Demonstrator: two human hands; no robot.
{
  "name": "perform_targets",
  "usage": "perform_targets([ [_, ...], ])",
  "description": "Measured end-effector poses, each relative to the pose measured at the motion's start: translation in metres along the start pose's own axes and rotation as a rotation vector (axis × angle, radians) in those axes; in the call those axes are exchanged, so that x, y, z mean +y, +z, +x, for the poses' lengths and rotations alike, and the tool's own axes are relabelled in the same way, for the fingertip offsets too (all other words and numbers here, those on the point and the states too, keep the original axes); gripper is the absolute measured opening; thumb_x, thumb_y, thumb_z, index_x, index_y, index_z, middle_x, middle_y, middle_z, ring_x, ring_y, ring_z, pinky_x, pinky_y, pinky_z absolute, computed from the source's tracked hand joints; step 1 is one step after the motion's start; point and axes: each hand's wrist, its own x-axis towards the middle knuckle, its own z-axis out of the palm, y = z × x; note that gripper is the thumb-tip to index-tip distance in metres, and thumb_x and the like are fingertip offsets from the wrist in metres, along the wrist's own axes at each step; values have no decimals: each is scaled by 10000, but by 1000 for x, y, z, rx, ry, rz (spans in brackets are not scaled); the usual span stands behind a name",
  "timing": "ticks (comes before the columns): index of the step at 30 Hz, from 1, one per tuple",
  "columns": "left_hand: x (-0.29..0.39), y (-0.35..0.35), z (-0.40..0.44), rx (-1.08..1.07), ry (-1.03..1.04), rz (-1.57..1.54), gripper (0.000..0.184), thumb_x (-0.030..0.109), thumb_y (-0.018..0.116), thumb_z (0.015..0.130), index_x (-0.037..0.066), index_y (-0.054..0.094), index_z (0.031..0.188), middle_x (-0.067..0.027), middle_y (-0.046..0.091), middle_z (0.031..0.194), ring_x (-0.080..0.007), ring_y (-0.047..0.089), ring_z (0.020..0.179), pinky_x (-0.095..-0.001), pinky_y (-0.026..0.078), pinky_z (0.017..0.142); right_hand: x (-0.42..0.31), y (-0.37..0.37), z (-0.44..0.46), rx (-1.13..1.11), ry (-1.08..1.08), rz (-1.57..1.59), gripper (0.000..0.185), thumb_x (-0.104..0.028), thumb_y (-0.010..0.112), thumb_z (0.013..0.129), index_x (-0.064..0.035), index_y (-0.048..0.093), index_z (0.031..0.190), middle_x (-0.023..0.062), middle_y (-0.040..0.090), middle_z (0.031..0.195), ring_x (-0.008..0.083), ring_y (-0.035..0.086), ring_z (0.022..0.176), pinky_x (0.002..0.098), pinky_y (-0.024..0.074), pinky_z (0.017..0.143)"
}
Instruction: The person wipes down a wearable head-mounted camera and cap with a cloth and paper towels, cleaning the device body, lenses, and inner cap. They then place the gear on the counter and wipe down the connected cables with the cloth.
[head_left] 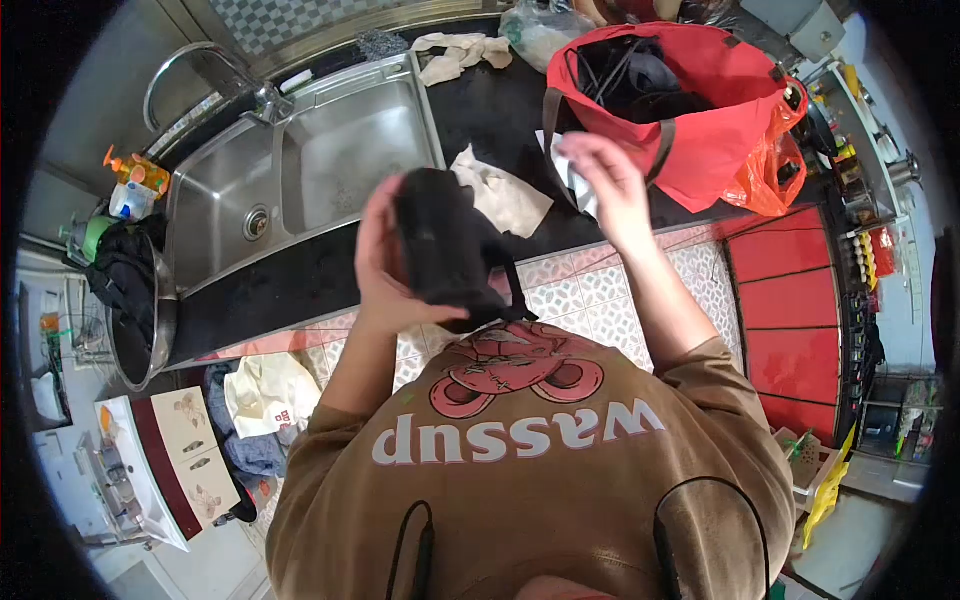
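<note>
My left hand (378, 265) is closed around the side of a dark, boxy black bag (440, 240), holding it up between my chest and the counter edge. A black strap (516, 290) dangles from its right side toward my shirt. My right hand (612, 190) is raised over the counter's front edge, its fingers apart and slightly blurred. Just left of those fingers is a white sheet-like piece (572, 175); I cannot tell whether they touch it. Close behind stands a large red tote bag (690, 140) with dark handles and black items inside.
A steel double sink (350, 130) with a tap (265, 100) fills the counter's left. Crumpled cloths (500, 195) lie on the black countertop (490, 110). An orange plastic bag (775, 170) sits beside the tote. A metal basin (150, 345) overhangs the left end.
</note>
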Motion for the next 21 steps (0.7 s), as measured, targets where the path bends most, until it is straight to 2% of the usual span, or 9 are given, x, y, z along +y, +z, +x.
perform_targets([
  [2, -3, -14, 3, 119, 14, 20, 1125, 308, 936, 510, 7, 328, 1407, -171, 364, 1440, -290, 382, 1332, -420, 299, 1108, 33, 13, 10, -110, -28, -283, 484, -147, 622, 858, -34, 494, 1311, 168, 496, 1357, 293, 428, 1293, 398, 338, 1056],
  [4, 12, -15, 24, 660, -575, -463, 1065, 539, 785, 671, 21, 278, 1451, -185, 374, 1453, -358, 395, 1318, -487, 322, 1099, 68, 26, 15, -230, -76, -560, 408, -93, 593, 851, -60, 561, 1256, 142, 540, 1311, 291, 494, 1237, 390, 376, 1028],
  [5, 12, -21, 24, 675, -561, -445, 1065, 539, 785, 671, 21, 278, 1451, -185, 374, 1453, -358, 395, 1318, -487, 322, 1099, 88, 34, 19, -247, -236, -813, 393, -83, 598, 826, -59, 577, 1218, 147, 566, 1251, 310, 518, 1187, 389, 398, 1007],
  [7, 5, -36, 16, 385, -325, -330, 1057, 671, 670, 695, 40, 289, 1453, -176, 374, 1457, -361, 396, 1316, -497, 308, 1105, 117, 52, 30, -244, -590, -1303, 364, -63, 608, 776, -56, 611, 1140, 158, 616, 1131, 349, 568, 1086, 387, 440, 964],
  [8, 3, -45, 14, 236, -213, -263, 1063, 736, 612, 707, 49, 295, 1453, -171, 374, 1459, -362, 396, 1315, -503, 301, 1107, 124, 55, 35, -246, -617, -1282, 364, -63, 608, 776, -56, 611, 1140, 158, 616, 1131, 349, 568, 1086, 387, 440, 964],
  [10, -4, -50, 23, 263, -188, -335, 1066, 764, 583, 702, 57, 306, 1450, -171, 381, 1454, -358, 407, 1304, -502, 308, 1102, 133, 40, 38, -390, -401, -1157, 386, -48, 626, 755, -65, 623, 1140, 157, 634, 1083, 322, 617, 969, 374, 493, 862],
  [14, 3, -49, 43, 280, -225, -653, 1094, 821, 524, 688, 51, 326, 1439, -183, 403, 1435, -351, 429, 1285, -496, 331, 1090, 120, 29, 43, -402, -322, -1097, 323, -49, 636, 755, -31, 645, 1077, 123, 652, 935, 257, 635, 824, 349, 511, 741],
  [17, 5, -33, 63, 240, -345, -873, 1130, 828, 521, 680, 8, 320, 1431, -206, 416, 1420, -353, 430, 1291, -487, 351, 1085, 48, 18, 48, 56, -130, -760, 250, -41, 641, 761, 6, 656, 1006, 73, 625, 796, 183, 607, 713, 297, 488, 677],
  [21, 2, -7, 79, 118, -496, -917, 1139, 843, 511, 671, 10, 331, 1426, -193, 430, 1414, -329, 450, 1278, -463, 354, 1087, -73, 31, 40, 109, -582, -510, 230, -29, 661, 748, 18, 645, 973, 95, 597, 960, 170, 570, 891, 283, 469, 749],
])
